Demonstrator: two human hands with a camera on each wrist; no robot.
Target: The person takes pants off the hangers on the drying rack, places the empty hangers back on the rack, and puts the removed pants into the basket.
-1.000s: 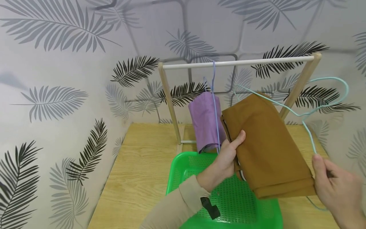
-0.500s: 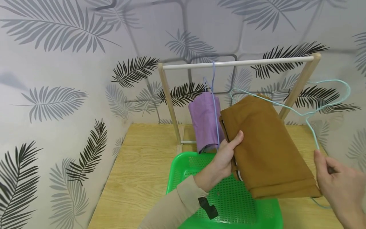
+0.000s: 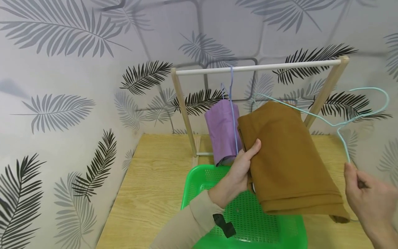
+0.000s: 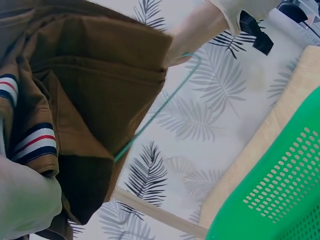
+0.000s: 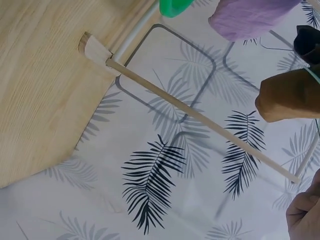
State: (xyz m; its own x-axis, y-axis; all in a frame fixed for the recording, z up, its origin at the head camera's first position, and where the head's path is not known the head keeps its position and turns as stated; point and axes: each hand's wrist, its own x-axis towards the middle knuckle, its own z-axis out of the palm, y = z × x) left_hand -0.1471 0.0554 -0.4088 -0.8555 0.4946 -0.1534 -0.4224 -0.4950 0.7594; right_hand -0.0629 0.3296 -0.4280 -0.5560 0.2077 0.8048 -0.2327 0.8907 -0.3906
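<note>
A folded brown garment (image 3: 289,162) hangs over a light teal wire hanger (image 3: 317,115) in the head view. My left hand (image 3: 239,169) grips the garment's left edge, thumb on top and fingers hidden behind. At the right, my right hand (image 3: 368,193) pinches the hanger's wire shoulder below its hook. The left wrist view shows the garment's underside, with striped navy, white and red bands (image 4: 37,145) close to my left hand (image 4: 27,200). Part of my right hand (image 5: 305,210) appears at the edge of the right wrist view.
Behind stands a wooden rack with a white rod (image 3: 264,67). A purple garment (image 3: 222,131) hangs from it on a blue-violet hanger (image 3: 231,90). Below my hands is a green perforated basket (image 3: 189,186) on a wooden table (image 3: 149,186). A leaf-patterned wall rises behind.
The brown garment and my left hand have shifted slightly left. My right hand has drawn the hanger a little to the right, and the garment's lower right corner now droops.
</note>
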